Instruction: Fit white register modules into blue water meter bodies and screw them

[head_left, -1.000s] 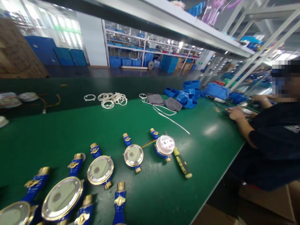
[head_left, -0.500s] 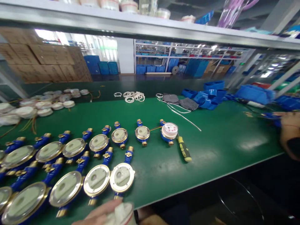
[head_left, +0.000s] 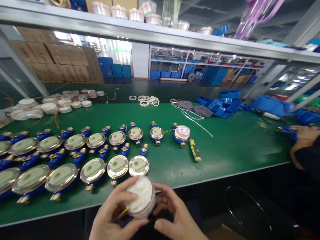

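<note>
Here's the long green table (head_left: 225,150), two rows of meters (head_left: 117,166) along it, and at its near edge the left hand (head_left: 108,213) grips the round white cap (head_left: 142,193) between thumb and fingers, while the right hand (head_left: 178,211) curves alongside, thumb and fingers apart, contact with the rim impossible to tell. Should that left grip loosen, the cap could drop past the edge, and careless squeezing could crimp the thin coloured wires (head_left: 123,212) beside the left fingers!
</note>
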The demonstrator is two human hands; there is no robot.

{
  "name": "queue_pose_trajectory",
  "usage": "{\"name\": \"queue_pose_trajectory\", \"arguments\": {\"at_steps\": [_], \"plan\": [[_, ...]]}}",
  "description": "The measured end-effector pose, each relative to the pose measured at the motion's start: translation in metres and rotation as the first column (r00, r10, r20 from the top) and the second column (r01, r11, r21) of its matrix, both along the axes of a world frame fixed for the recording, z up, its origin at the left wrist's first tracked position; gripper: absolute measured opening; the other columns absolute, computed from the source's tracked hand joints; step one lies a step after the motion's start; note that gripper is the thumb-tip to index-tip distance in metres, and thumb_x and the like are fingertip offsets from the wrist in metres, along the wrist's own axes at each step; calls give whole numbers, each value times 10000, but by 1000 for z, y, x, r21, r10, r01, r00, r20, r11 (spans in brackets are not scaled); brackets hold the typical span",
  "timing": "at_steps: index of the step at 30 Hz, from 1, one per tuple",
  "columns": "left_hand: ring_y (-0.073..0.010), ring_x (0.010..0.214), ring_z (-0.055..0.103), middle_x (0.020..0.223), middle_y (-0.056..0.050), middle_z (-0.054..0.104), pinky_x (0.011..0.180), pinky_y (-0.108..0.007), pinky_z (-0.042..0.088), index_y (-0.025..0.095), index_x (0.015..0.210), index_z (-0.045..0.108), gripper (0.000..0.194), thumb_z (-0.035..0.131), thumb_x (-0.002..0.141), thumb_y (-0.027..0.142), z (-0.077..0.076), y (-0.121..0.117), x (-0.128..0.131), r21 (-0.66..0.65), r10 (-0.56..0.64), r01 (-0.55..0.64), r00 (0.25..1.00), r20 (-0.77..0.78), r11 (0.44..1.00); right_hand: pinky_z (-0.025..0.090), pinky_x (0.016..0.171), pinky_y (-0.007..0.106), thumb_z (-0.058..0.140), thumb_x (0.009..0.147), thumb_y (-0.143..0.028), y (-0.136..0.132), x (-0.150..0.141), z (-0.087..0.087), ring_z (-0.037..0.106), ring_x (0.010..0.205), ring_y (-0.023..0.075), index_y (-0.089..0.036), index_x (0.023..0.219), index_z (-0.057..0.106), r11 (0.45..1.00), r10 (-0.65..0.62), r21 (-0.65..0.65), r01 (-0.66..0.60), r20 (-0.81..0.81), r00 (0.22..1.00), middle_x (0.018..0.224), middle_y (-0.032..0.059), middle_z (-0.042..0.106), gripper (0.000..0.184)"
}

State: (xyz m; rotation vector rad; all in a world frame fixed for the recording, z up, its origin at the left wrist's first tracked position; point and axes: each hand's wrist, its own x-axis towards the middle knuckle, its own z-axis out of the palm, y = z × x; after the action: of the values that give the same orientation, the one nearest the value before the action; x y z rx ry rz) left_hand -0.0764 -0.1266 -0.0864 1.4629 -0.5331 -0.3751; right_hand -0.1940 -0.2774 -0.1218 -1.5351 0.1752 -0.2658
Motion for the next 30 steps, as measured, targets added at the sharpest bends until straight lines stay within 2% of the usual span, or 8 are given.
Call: {"name": "queue_pose_trajectory", "arguments": {"at_steps": [3, 5, 10, 14, 19, 23, 26, 30], "plan": [[-285, 1170, 627, 1270, -113, 652, 913, -325, 575, 205, 956, 616, 404, 851, 627, 216, 5, -5, -6, -19, -42, 42, 999, -24, 999, 487, 998, 384, 772, 724, -537, 2, 10, 25, 591, 1180, 242, -244, 1399, 416, 998, -63, 18, 62, 78, 995, 1362, 138, 540, 817], [-261, 1141, 647, 1251, -114, 665, 925, -319, 568, 202, 994, 582, 431, 832, 644, 181, 9, -6, -8, -15, -95, 94, 995, -18, 995, 449, 1054, 409, 769, 738, -511, 4, 18, 32, 559, 1231, 255, -238, 1368, 449, 998, -57, -6, 58, 130, 990, 1379, 128, 527, 757], [-238, 1160, 636, 1265, -105, 662, 953, -302, 545, 208, 963, 536, 421, 816, 662, 119, 12, -4, -10, -40, -120, 120, 993, 15, 992, 484, 1024, 398, 752, 751, -517, 8, 22, 31, 595, 1175, 249, -239, 1241, 536, 989, -116, -67, 133, 209, 971, 1272, 104, 589, 604], [-197, 1073, 682, 1184, -51, 711, 874, -232, 560, 214, 904, 547, 402, 847, 648, 134, 13, -3, -10, -30, -139, 139, 990, -17, 990, 502, 990, 386, 705, 786, -547, 2, 19, 32, 596, 1169, 252, -244, 1202, 569, 987, -73, -120, 104, 233, 970, 1242, 107, 601, 532], [-177, 983, 709, 1147, -25, 723, 808, -212, 558, 206, 871, 572, 351, 850, 659, 176, 13, -12, -1, -41, -199, 196, 977, -75, 980, 494, 977, 342, 709, 807, -496, -8, 26, 27, 600, 1144, 222, -272, 1169, 604, 988, -98, -89, 123, 247, 964, 1201, 75, 612, 438], [-204, 992, 702, 1153, -48, 717, 813, -241, 554, 202, 866, 569, 366, 864, 650, 233, 8, -21, 11, 25, -206, 211, 971, -124, 977, 506, 951, 320, 701, 806, -516, -15, 36, 22, 603, 1135, 215, -290, 1160, 607, 990, -114, -55, 130, 237, 965, 1201, 66, 610, 430], [-219, 1005, 694, 1159, -58, 710, 841, -268, 548, 209, 904, 582, 359, 850, 676, 281, 11, -24, 22, 103, -231, 247, 961, -150, 963, 540, 864, 302, 680, 790, -586, -23, 45, 20, 639, 1056, 217, -276, 1152, 611, 994, -87, -47, 97, 182, 979, 1189, 77, 623, 481], [-260, 1101, 657, 1222, -86, 677, 884, -300, 543, 216, 953, 612, 357, 836, 692, 313, 33, -17, 54, 167, -271, 286, 957, -106, 944, 543, 661, 265, 531, 867, -646, -46, 51, 13, 662, 721, 173, -234, 1205, 582, 998, -45, -42, 48, 73, 996, 841, 54, 695, 535]]}}
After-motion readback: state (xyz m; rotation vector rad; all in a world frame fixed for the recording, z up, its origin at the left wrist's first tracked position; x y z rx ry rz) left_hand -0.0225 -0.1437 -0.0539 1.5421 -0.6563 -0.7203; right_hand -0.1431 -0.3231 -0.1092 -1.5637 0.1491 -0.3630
